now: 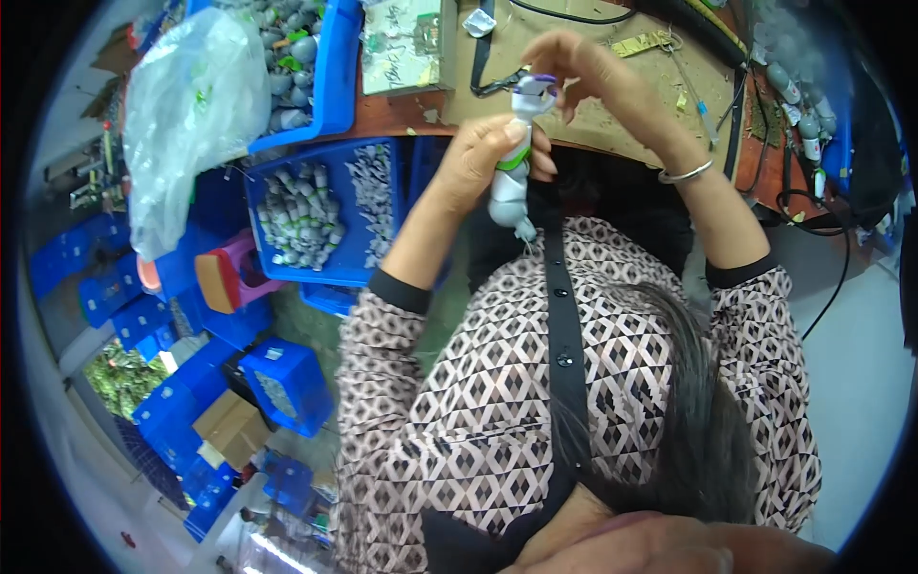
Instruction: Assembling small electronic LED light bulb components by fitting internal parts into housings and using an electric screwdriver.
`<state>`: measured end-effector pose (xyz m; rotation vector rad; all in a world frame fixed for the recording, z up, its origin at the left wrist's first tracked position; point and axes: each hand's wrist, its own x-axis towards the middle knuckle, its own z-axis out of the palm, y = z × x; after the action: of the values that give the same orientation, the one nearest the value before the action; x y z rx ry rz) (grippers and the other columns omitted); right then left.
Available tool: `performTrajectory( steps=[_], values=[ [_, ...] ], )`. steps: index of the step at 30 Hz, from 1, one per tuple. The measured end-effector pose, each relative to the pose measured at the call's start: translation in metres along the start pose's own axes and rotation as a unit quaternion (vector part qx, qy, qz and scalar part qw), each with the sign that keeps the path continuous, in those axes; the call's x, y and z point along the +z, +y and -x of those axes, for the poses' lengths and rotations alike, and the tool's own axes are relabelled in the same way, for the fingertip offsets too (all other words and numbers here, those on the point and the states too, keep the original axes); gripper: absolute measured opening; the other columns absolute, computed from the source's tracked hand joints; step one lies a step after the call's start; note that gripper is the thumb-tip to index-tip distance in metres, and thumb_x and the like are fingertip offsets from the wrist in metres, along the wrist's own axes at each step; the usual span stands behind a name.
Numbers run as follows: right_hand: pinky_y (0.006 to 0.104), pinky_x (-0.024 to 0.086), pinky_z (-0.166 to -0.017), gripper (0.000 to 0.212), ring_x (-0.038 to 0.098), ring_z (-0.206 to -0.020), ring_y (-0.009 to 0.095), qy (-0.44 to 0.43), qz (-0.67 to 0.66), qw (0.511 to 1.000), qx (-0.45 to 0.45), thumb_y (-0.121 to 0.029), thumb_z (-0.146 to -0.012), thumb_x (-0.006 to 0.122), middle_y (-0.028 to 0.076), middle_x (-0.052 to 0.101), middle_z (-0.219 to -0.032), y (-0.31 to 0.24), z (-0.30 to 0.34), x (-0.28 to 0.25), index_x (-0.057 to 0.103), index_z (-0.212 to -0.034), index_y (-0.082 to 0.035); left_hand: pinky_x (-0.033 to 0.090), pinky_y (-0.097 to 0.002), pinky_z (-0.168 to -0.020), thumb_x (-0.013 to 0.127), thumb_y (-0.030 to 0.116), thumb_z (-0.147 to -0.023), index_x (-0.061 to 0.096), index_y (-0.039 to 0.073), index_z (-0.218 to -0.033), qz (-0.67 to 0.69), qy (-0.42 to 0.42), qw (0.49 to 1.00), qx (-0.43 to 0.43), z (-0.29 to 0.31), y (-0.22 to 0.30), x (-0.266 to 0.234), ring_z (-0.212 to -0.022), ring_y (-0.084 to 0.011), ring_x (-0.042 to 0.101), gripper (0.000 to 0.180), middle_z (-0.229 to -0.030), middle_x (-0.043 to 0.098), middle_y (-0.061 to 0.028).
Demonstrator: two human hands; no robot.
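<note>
My left hand (483, 158) is closed around a slim white and grey plastic piece (510, 196). This piece has a green band at its middle, a purple-edged upper end and a rounded grey lower end with thin strands hanging from it. Its exact kind is not clear. Close beside the purple-edged end is my right hand (598, 81), its fingers bent and apart with nothing visible between them. A bracelet circles the right wrist. A small dark clip-like thing (507, 84) lies just behind the piece's upper end, above the worktable (612, 120).
A blue bin (335, 96) of grey parts stands at the table's left, beside a clear plastic bag (191, 115). Below it, a blue tray (320, 273) holds similar white and grey pieces. A flat box (406, 48) lies at the back. Cables (846, 244) hang on the right.
</note>
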<state>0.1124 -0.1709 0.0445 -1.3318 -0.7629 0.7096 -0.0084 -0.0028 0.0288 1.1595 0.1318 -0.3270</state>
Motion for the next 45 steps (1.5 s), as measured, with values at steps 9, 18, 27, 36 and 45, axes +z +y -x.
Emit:
performTrajectory(
  steps=[9,18,27,36,45],
  values=[
    [0.0167,0.042,-0.058,0.042,0.048,-0.066,0.002,0.084,-0.013,0.996,0.034,-0.044,-0.096,0.039,-0.004,0.055,-0.078,0.023,-0.006,-0.011,0.060,-0.102,-0.007,0.049,-0.0371,-0.074,0.044,0.043,-0.088,0.059,-0.001,-0.083,0.274,-0.056,0.957,0.074,-0.010,-0.026,0.004,-0.082,-0.0319,0.060,0.046,-0.072,0.064,-0.0182],
    [0.0169,0.042,-0.058,0.040,0.048,-0.065,0.002,0.072,-0.016,0.996,0.054,-0.043,-0.096,0.042,-0.003,0.055,-0.077,0.023,-0.004,-0.007,0.061,-0.098,-0.007,0.048,-0.0362,-0.072,0.042,0.044,-0.089,0.059,0.000,-0.083,0.297,-0.050,0.949,0.090,-0.008,-0.025,0.004,-0.084,-0.0316,0.060,0.047,-0.071,0.063,-0.0166],
    [0.0236,0.043,-0.057,0.028,0.052,-0.064,0.009,0.161,0.318,0.929,-0.100,-0.024,-0.088,0.059,0.002,0.055,-0.077,0.010,0.002,0.000,0.056,-0.110,-0.007,0.048,-0.0257,-0.068,0.056,0.017,-0.085,0.038,0.001,-0.126,-0.037,0.057,0.997,0.033,-0.014,-0.005,0.020,-0.074,-0.0134,0.057,0.048,-0.088,0.055,-0.0076],
    [0.0326,0.048,-0.071,0.046,0.058,-0.080,0.023,0.058,0.379,0.921,-0.071,-0.028,-0.078,0.068,0.011,0.057,-0.095,0.020,0.014,0.006,0.052,-0.116,-0.009,0.045,-0.0314,-0.087,0.064,0.010,-0.073,0.020,0.004,-0.140,-0.210,0.064,0.967,0.129,-0.037,-0.028,0.004,-0.108,-0.0209,0.052,0.081,-0.122,0.049,-0.0178],
    [0.0376,0.047,-0.074,0.046,0.059,-0.086,0.030,0.100,0.363,0.926,0.017,-0.037,-0.083,0.061,0.016,0.059,-0.094,0.017,0.007,-0.006,0.050,-0.111,-0.003,0.047,-0.0385,-0.080,0.059,0.021,-0.078,0.018,0.005,-0.139,-0.363,0.159,0.915,0.073,-0.043,-0.021,0.023,-0.096,-0.0372,0.059,0.075,-0.108,0.056,-0.0265]
  ],
)
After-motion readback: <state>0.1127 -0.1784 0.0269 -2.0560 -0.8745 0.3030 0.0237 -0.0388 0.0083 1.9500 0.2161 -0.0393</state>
